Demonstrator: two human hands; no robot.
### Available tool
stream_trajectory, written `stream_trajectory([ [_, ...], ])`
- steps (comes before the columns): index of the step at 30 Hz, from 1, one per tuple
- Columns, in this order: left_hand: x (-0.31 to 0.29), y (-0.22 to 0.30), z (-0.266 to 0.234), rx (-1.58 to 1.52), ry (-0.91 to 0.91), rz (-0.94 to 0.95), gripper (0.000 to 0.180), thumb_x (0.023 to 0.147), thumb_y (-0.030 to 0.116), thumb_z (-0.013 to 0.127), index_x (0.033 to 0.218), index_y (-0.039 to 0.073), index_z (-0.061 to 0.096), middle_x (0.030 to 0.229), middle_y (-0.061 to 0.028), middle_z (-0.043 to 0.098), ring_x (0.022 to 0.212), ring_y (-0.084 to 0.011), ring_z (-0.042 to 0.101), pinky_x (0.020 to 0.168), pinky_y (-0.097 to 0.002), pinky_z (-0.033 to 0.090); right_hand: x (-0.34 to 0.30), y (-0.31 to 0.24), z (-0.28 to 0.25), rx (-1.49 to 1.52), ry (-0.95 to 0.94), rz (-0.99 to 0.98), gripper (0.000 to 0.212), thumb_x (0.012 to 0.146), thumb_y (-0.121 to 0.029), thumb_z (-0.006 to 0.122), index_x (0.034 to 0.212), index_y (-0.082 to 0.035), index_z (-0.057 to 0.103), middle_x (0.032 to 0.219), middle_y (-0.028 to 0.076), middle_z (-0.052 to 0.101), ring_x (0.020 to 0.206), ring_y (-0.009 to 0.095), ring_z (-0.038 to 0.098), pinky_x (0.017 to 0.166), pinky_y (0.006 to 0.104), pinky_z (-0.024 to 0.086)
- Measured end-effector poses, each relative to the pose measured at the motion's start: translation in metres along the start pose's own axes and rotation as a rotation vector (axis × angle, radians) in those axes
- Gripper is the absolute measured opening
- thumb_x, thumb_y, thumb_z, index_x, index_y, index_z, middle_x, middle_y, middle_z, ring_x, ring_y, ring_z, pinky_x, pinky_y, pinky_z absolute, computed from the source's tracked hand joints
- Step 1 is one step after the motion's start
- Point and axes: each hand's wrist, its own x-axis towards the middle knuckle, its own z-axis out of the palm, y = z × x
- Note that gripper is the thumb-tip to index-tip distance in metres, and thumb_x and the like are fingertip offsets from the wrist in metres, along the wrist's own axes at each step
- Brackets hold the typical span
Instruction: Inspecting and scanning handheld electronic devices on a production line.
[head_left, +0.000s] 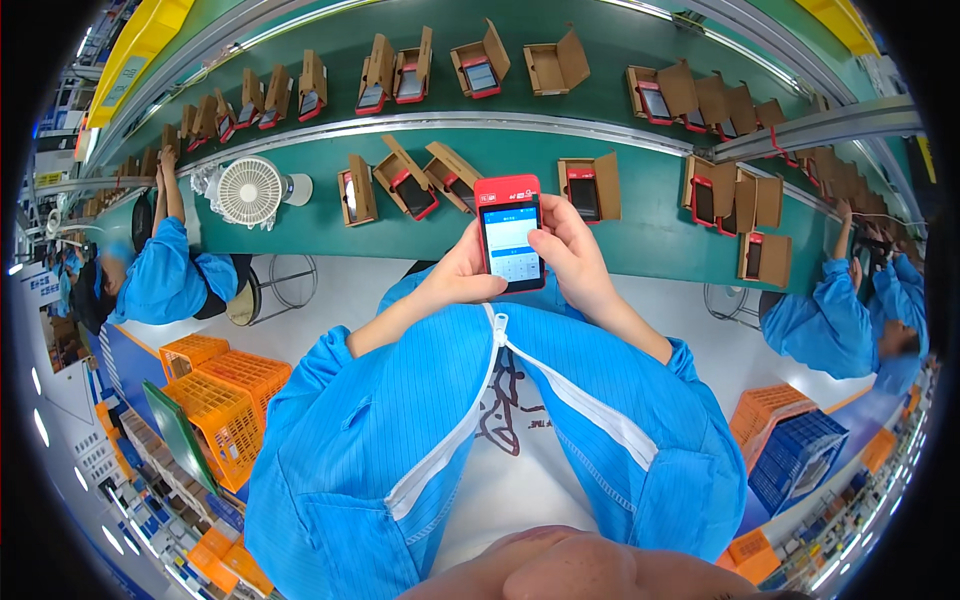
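Note:
A red and black handheld payment terminal [512,235] is held upright in front of my chest, its lit screen showing a blue and white page with a keypad. My left hand [462,268] wraps its left side, with the thumb by the lower screen edge. Around the right side closes my right hand [572,250], its thumb over the screen. Just beyond the device, open cardboard boxes with similar terminals stand on the green bench: one box [455,178] partly hidden behind it, another box [402,180] to the left, and a box [590,190] to the right.
A white fan [250,191] stands on the bench at left. Beyond a metal rail, a conveyor [330,75] carries several open boxes. Co-workers in blue sit at left [170,270] and right [825,320]. Orange crates [235,390] and a blue crate [797,460] flank me.

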Motion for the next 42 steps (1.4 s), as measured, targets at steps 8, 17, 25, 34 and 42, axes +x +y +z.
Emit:
stream_trajectory([
  [8,-0.005,0.013,-0.02,-0.023,-0.044,-0.015,0.088,0.074,-0.005,0.056,0.146,0.006,0.008,0.139,-0.0113,0.037,0.131,-0.0205,0.037,0.107,-0.0377,0.032,0.009,0.0,0.023,-0.042,0.065,0.041,0.046,0.089,-0.012,0.053,0.13,0.003,0.038,0.122,0.013,0.053,0.112,0.018,0.051,0.097,0.0315,0.039],
  [17,-0.01,0.029,-0.044,-0.046,-0.116,-0.025,0.09,0.073,-0.005,0.057,0.147,0.007,0.007,0.139,-0.0105,0.037,0.131,-0.0199,0.037,0.107,-0.0365,0.031,0.017,0.001,0.051,-0.124,0.128,0.072,0.053,0.087,-0.008,0.058,0.133,0.002,0.034,0.123,0.013,0.052,0.112,0.018,0.051,0.097,0.032,0.04],
  [25,-0.017,0.032,-0.06,-0.053,-0.152,-0.065,0.088,0.073,-0.004,0.058,0.146,0.006,0.01,0.139,-0.0107,0.038,0.13,-0.0196,0.037,0.107,-0.0365,0.031,0.022,0.015,0.065,-0.078,0.222,0.025,0.039,0.09,-0.01,0.053,0.125,0.003,0.042,0.115,0.012,0.057,0.106,0.016,0.055,0.091,0.0293,0.044],
  [34,-0.027,0.036,-0.068,0.023,-0.158,-0.057,0.086,0.073,-0.003,0.058,0.146,0.005,0.012,0.14,-0.0103,0.037,0.132,-0.0191,0.035,0.108,-0.0363,0.028,0.029,0.024,0.076,-0.137,0.264,0.043,0.037,0.091,-0.012,0.055,0.123,0.002,0.044,0.113,0.01,0.057,0.1,0.013,0.055,0.086,0.0283,0.045],
  [42,-0.01,0.049,-0.063,-0.277,-0.041,-0.033,0.099,0.065,0.018,0.067,0.147,0.013,0.011,0.146,-0.0136,0.027,0.135,-0.03,0.029,0.111,-0.0428,0.025,0.035,0.022,0.079,-1.074,0.227,-0.274,0.088,0.072,-0.031,0.074,0.138,0.002,0.025,0.132,0.024,0.037,0.114,0.037,0.051,0.088,0.0411,0.049],
])
